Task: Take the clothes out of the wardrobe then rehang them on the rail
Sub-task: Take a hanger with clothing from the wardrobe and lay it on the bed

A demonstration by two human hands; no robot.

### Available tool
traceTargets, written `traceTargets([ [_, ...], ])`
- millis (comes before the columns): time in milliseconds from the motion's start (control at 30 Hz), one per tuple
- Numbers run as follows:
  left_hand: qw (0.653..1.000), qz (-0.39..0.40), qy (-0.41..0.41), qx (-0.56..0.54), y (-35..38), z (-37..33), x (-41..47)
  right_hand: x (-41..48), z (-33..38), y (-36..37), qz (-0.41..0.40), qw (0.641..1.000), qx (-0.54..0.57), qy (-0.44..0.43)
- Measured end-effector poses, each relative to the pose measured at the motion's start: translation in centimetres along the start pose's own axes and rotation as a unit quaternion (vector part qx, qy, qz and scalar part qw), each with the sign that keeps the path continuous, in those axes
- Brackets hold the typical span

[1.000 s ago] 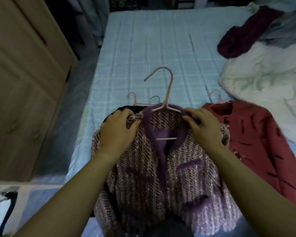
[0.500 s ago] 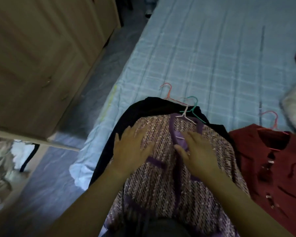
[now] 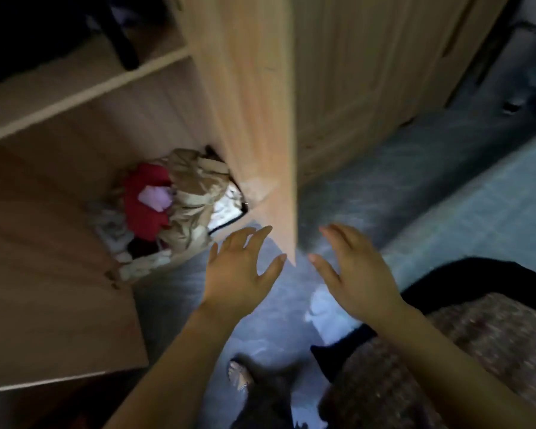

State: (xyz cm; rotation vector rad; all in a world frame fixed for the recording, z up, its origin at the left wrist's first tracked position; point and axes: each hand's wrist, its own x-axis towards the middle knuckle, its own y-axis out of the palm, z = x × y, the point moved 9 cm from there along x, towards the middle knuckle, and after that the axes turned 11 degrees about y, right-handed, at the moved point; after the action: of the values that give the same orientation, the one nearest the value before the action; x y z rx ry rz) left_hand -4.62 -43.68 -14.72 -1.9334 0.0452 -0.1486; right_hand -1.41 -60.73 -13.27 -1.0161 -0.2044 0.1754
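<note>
The wooden wardrobe [image 3: 84, 168] stands open at the left, its door [image 3: 254, 119] swung out edge-on in the middle. On its floor lies a heap of crumpled clothes [image 3: 180, 209], red, tan and pale pieces. My left hand [image 3: 239, 267] and my right hand [image 3: 353, 274] hover empty with fingers spread, just below the door's lower corner. The pink-purple tweed jacket [image 3: 464, 360] lies on the bed at the lower right, over a black garment [image 3: 483, 277]. No rail is in view.
A wooden shelf [image 3: 84, 85] crosses the wardrobe's upper part. A second open door panel [image 3: 44, 305] fills the lower left. The blue bed [image 3: 477, 212] runs along the right. Grey floor [image 3: 260, 329] lies between bed and wardrobe, with my foot [image 3: 239, 376] on it.
Both hands have left the tweed jacket on the bed and lifted, open. The view has swung left from the bed to the open wardrobe.
</note>
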Motion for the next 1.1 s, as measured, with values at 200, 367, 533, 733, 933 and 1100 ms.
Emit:
traceTargets([
  [200, 0.987, -0.129, -0.061, 0.075, -16.6, 15.2, 0.9, 10.3, 21.1, 2.9, -0.049, 0.989, 0.038, -0.132],
  [367, 0.971, -0.187, -0.06, 0.136, -28.7, 22.6, 4.2, 19.1, 33.5, 0.6, -0.119, 0.968, 0.047, -0.216],
  [533, 0.947, -0.274, -0.028, 0.164, -40.5, 27.0, 11.4, 29.3, 43.2, -3.5, -0.176, 0.946, 0.049, -0.268],
  [733, 0.911, -0.359, 0.02, 0.204, -53.7, 29.7, 22.1, 42.0, 53.3, -11.8, -0.261, 0.905, 0.056, -0.331],
  [933, 0.87, -0.439, 0.051, 0.22, -68.4, 30.5, 31.3, 50.9, 64.3, -23.2, -0.363, 0.836, 0.05, -0.408],
  [1100, 0.836, -0.498, 0.098, 0.207, -78.0, 30.2, 36.0, 54.3, 71.7, -31.8, -0.454, 0.773, 0.037, -0.441],
])
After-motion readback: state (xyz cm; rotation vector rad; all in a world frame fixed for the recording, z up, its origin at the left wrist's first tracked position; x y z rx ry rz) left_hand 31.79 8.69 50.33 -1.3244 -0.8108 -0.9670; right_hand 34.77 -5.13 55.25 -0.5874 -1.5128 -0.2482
